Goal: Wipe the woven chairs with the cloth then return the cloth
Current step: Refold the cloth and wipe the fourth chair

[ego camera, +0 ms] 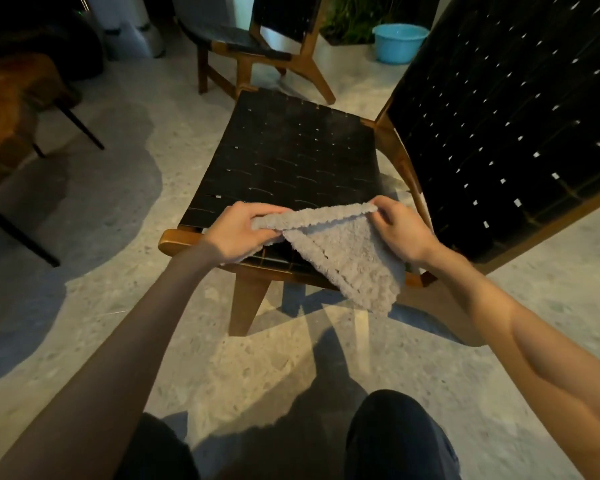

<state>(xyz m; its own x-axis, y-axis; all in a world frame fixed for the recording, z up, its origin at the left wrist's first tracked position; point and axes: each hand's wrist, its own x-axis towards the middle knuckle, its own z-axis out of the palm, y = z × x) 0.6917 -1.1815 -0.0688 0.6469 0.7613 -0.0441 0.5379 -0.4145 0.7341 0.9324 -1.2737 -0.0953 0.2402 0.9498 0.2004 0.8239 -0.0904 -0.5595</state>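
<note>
A fluffy grey cloth [343, 254] hangs folded between both hands, just above the near edge of a woven chair [284, 157] with a black strap seat and a brown wooden frame. My left hand [238, 233] grips the cloth's left end. My right hand [399, 230] pinches its upper right corner, and a loose corner droops over the seat's front rail. The chair's woven backrest [506, 116] rises at the right. A second woven chair [257, 39] stands farther back.
A blue plastic basin [399, 43] sits on the floor at the back beside green plants [354, 15]. A wooden table with black legs [14, 109] stands at the left. The floor is pale speckled stone. My legs show at the bottom.
</note>
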